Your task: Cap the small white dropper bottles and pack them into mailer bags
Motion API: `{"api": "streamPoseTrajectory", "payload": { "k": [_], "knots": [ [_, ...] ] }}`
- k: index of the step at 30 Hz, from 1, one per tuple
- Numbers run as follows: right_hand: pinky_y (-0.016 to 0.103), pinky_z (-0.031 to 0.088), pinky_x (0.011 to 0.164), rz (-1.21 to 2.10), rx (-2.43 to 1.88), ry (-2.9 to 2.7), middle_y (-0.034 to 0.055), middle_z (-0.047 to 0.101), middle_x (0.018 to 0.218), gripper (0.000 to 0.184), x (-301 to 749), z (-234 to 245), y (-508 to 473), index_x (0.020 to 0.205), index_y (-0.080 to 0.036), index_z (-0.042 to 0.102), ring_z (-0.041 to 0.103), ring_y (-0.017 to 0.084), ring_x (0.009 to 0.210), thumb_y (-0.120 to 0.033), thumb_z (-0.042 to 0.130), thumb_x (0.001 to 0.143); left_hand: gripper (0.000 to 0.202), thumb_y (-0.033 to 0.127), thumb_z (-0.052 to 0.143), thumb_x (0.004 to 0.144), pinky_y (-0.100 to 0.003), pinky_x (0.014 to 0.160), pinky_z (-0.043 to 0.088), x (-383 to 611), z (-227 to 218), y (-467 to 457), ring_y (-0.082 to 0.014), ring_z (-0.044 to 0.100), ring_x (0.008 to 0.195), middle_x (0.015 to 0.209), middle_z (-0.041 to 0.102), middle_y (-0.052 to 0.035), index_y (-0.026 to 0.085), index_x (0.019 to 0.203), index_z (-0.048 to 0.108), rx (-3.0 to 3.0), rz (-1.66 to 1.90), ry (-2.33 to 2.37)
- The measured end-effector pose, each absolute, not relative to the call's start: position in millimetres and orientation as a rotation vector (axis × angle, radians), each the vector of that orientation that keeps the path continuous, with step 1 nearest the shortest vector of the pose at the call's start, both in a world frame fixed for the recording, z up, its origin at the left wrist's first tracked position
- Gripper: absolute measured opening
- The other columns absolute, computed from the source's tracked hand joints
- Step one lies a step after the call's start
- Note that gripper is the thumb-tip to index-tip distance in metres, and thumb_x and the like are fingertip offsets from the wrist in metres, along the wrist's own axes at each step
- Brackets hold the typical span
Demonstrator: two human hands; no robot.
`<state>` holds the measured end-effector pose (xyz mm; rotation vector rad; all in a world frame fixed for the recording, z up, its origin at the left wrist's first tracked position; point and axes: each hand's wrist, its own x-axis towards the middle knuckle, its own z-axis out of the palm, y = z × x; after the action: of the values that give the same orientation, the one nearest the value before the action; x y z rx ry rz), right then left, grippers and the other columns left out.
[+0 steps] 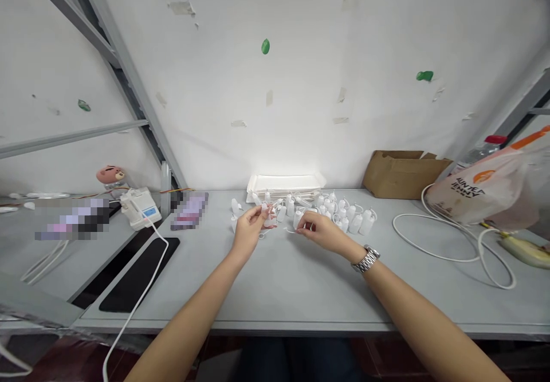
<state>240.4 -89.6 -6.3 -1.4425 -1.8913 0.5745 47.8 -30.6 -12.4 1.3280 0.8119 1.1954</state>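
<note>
Over the grey bench top (279,284), the left hand (250,230) pinches a small white plastic bottle (268,217), upright, nozzle up. The right hand (321,228) grips a thin white tube (291,231), lying level toward it, beside more bottles (339,213).

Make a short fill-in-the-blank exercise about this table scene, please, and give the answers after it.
Of the left hand and the right hand, the one with the metal wristwatch is the ____ one.
The pink toy is on the person's ____ side of the small white plastic bottles.
The clear bottle behind the plastic bag has a ____ cap.

Answers: right; left; red.
</note>
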Motion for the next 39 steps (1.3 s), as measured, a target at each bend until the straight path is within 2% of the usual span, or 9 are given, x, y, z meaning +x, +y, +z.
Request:
{"api": "streamPoseTrajectory", "payload": {
  "k": [5,10,15,21,26,30,34,39],
  "knots": [
    [0.026,0.038,0.056,1.12,-1.187,-1.388,-0.0011,0.057,0.064,0.019,239.4,-2.3,-87.4,0.069,-0.017,0.061,0.05,0.01,0.056,-0.035,0.066,0.07,0.042,0.041,0.068,0.064,-0.036,0.068,0.057,52.9,-22.3,-32.0,-0.0194,0.061,0.083,0.088,0.066,-0.0063,0.013,0.096,0.066,1.421,1.134,0.87],
    [0.024,0.038,0.059,1.368,-0.98,-1.055,-0.0019,0.056,0.064,0.019,237.3,-4.5,-87.4,0.068,-0.016,0.063,0.049,0.008,0.057,-0.033,0.072,0.064,0.037,0.034,0.068,0.066,-0.033,0.063,0.056,62.5,-30.9,-42.6,-0.0186,0.06,0.08,0.09,0.066,-0.0071,0.016,0.098,0.066,1.575,0.984,0.796],
    [0.024,0.038,0.057,1.413,-0.956,-0.952,-0.0049,0.046,0.057,0.014,230.1,-9.9,-88.5,0.07,-0.018,0.064,0.04,0.007,0.052,-0.028,0.071,0.065,0.034,0.032,0.07,0.064,-0.033,0.064,0.054,67.6,-34.1,-51.0,-0.0163,0.061,0.068,0.091,0.065,-0.0075,0.018,0.094,0.067,1.632,0.953,0.844],
    [0.024,0.04,0.06,1.512,-0.926,-0.831,-0.0075,0.04,0.051,0.015,223.0,-12.9,-89.4,0.062,-0.016,0.061,0.035,0.006,0.049,-0.024,0.073,0.061,0.032,0.033,0.069,0.066,-0.032,0.066,0.053,68.0,-34.7,-52.7,-0.0186,0.062,0.074,0.095,0.065,-0.0086,0.017,0.093,0.067,1.694,0.94,0.857],
    [0.024,0.04,0.06,1.51,-0.942,-0.792,-0.0076,0.04,0.051,0.014,224.2,-15.0,-86.9,0.066,-0.016,0.062,0.035,0.006,0.049,-0.024,0.073,0.06,0.041,0.032,0.067,0.067,-0.031,0.066,0.052,67.7,-34.9,-53.0,-0.0153,0.061,0.068,0.093,0.063,-0.0074,0.017,0.105,0.063,1.662,0.931,0.891],
    [0.024,0.04,0.06,1.51,-0.938,-0.774,-0.0074,0.041,0.052,0.015,224.7,-16.2,-86.0,0.067,-0.016,0.063,0.036,0.006,0.05,-0.023,0.073,0.059,0.047,0.03,0.063,0.072,-0.029,0.066,0.052,67.1,-31.4,-55.3,-0.0132,0.057,0.069,0.085,0.058,-0.0021,0.024,0.118,0.057,1.714,0.943,0.827],
    [0.023,0.037,0.058,1.501,-0.937,-0.769,-0.0071,0.041,0.053,0.016,224.2,-15.4,-86.7,0.063,-0.016,0.061,0.035,0.005,0.049,-0.024,0.075,0.058,0.042,0.029,0.062,0.073,-0.027,0.069,0.05,66.1,-31.0,-55.7,-0.0135,0.052,0.076,0.079,0.054,-0.0003,0.028,0.115,0.06,1.851,1.005,0.848],
    [0.024,0.032,0.053,1.382,-1.007,-0.865,-0.0063,0.043,0.052,0.019,224.3,-15.6,-86.4,0.065,-0.016,0.062,0.035,0.006,0.049,-0.03,0.074,0.06,0.039,0.029,0.059,0.076,-0.028,0.068,0.049,65.0,-34.0,-53.6,-0.012,0.05,0.07,0.078,0.051,0.0001,0.029,0.116,0.059,1.906,0.999,0.864]
  ]
}}
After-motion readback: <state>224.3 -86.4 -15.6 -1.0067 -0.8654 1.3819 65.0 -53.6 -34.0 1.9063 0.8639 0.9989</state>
